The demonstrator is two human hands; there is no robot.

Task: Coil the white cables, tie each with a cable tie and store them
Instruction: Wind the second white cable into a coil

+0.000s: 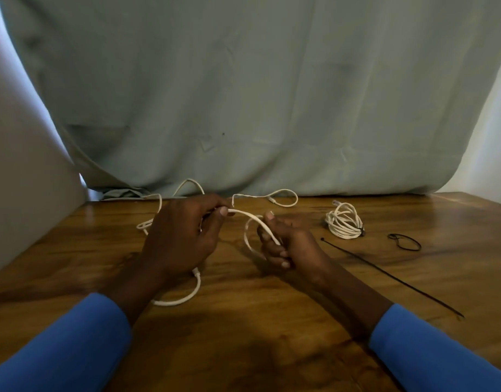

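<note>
Both hands are on the loose white cable, well to the left of the tied coil that sits on the wooden surface. The left hand pinches the strand between thumb and curled fingers, and the right hand, the one nearer the coil, has its fingers wrapped round a single loop of it. Between the two hands the cable runs roughly side to side, arching over and down into the right hand's grip, and the loop there hangs towards the surface. The rest of the cable trails away from the coil behind the left hand, throwing slack loops along the foot of the grey-green cloth, with one plug end lying farther back than the coil. Another stretch curls out from under the left wrist; it looks like it carries a plug end too, but it is blurred. The coil lies flat, a black tie cinched at its right edge and a plug poking up at its far side. A straight black cable tie starts just in front of the coil and points away to the near right. A looped black tie lies just right of the coil.
</note>
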